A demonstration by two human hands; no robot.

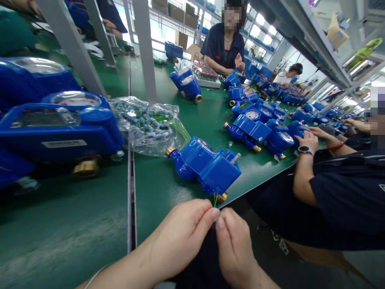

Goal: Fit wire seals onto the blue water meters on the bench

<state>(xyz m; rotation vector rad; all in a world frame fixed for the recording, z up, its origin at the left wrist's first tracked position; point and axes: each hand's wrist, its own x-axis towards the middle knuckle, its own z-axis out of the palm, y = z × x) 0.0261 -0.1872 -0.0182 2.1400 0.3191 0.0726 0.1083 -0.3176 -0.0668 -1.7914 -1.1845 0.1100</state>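
Head view: beside the meter (207,164), my left hand (188,224) and right hand (235,243) pinch green wire (215,199). Probably light and bendy; best gripped near its end.

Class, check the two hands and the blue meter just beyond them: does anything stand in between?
Nothing visible blocks the left hand or right hand from the blue meter; only thin green wire spans the short gap, beside the meter's near brass fitting. The clear bag lies further left, outside that path.
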